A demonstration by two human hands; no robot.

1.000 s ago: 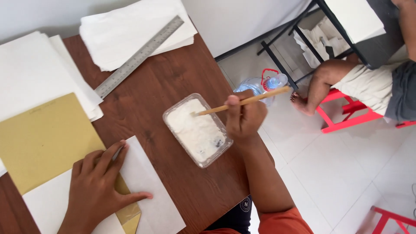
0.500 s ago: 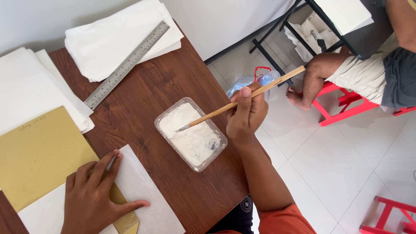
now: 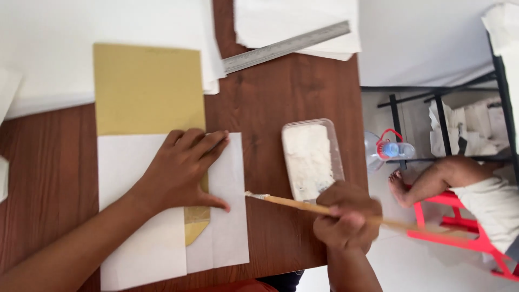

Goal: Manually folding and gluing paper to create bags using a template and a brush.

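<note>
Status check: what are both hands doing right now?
Left hand flat on white sheet over gold paper. Right hand in closed grip on brush, tip at sheet's edge. Paste tub beside it. Nothing in the way.

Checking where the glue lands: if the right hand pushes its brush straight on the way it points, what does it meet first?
Probably the white sheet's right edge; the right hand's brush tip sits just short of it, height unclear.

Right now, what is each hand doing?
Left hand: open, pressing flat on the white paper sheet.
Right hand: closed around the wooden brush.
</note>
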